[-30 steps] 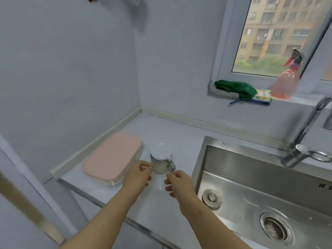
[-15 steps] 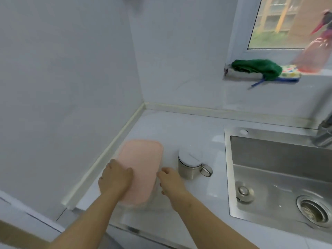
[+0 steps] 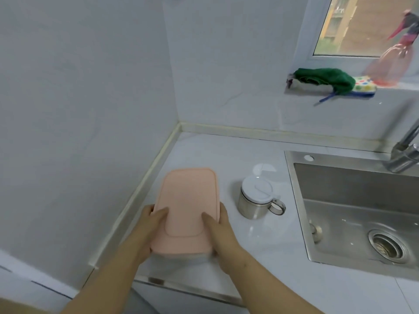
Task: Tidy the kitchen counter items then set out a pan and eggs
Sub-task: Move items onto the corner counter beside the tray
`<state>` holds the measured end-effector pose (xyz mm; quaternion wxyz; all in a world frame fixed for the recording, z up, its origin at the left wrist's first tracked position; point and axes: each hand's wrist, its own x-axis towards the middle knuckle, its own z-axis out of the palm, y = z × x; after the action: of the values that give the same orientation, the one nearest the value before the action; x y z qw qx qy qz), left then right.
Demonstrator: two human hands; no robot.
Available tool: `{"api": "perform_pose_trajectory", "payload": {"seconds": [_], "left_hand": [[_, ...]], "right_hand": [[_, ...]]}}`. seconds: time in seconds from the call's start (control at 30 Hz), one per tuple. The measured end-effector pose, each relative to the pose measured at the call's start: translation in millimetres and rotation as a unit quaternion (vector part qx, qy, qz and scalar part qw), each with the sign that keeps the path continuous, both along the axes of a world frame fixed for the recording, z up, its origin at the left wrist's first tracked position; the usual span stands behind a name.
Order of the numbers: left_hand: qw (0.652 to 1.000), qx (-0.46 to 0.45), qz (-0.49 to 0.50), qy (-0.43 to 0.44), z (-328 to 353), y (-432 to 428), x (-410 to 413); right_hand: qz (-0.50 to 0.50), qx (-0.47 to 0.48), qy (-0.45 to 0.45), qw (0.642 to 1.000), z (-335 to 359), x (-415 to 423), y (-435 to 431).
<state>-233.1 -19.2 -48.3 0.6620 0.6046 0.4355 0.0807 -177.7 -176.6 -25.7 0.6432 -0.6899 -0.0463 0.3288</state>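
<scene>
A rectangular container with a pink lid (image 3: 187,200) sits at the left of the white counter (image 3: 267,250), near the wall. My left hand (image 3: 148,225) grips its left side, thumb on the lid. My right hand (image 3: 218,230) grips its right side, thumb on the lid as well. The container's near end looks slightly raised above the counter. A steel cup with a white lid and a handle (image 3: 257,199) stands just to the right of the container, untouched. No pan or eggs are in view.
A steel sink (image 3: 353,214) with a drain fills the right side, its faucet (image 3: 405,152) at the far right. On the window sill lie a green cloth (image 3: 322,79), a dotted sponge (image 3: 364,86) and a pink spray bottle (image 3: 394,62). Walls close off the counter's left and back.
My hands left the steel cup, moved left to the pink-lidded container and closed on both its sides. The view has swung left and down.
</scene>
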Motion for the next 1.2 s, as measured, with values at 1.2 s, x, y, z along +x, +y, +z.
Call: {"api": "perform_pose_trajectory", "payload": {"seconds": [1.2], "left_hand": [[0.802,-0.181,-0.568,-0.044,106,-642,-93]], "right_hand": [[-0.636,0.054,-0.081,0.766,109,-281,-597]]}}
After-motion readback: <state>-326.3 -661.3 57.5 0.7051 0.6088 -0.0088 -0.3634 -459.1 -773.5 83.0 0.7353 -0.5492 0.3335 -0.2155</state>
